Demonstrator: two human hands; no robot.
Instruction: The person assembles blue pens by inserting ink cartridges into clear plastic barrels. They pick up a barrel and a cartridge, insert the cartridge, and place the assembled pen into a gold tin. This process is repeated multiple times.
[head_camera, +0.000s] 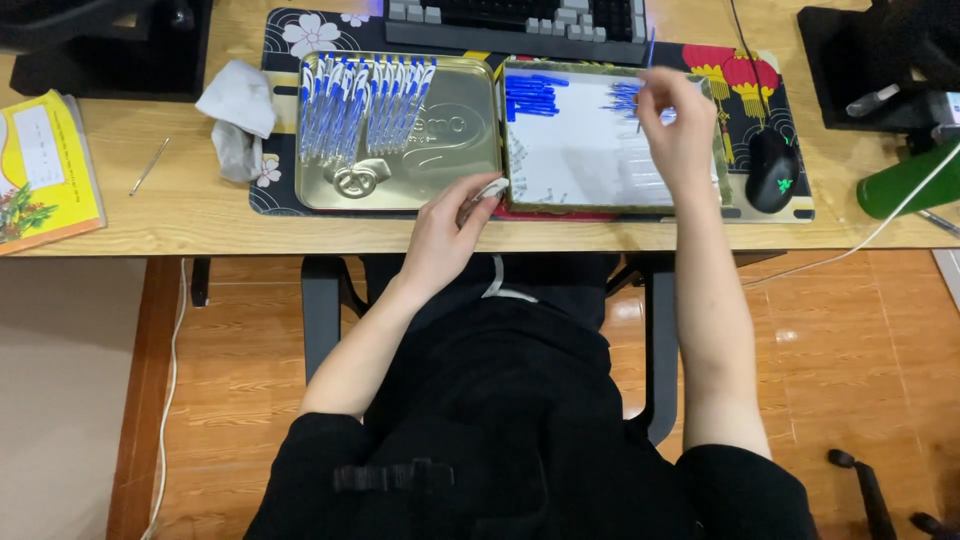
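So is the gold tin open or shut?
Open: the gold lid lies flat beside the tin's base, and both hold blue and clear pieces.

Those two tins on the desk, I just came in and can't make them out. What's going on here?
A seated person is handling small blue-and-clear pen parts. The right hand holds a thin blue piece over the right tin, which contains loose blue and clear pieces. The left hand pinches a small pale item at that tin's near corner. The left tin holds finished-looking pieces in rows.

Bright, even indoor light; glare on the metal tin lid (440, 150).
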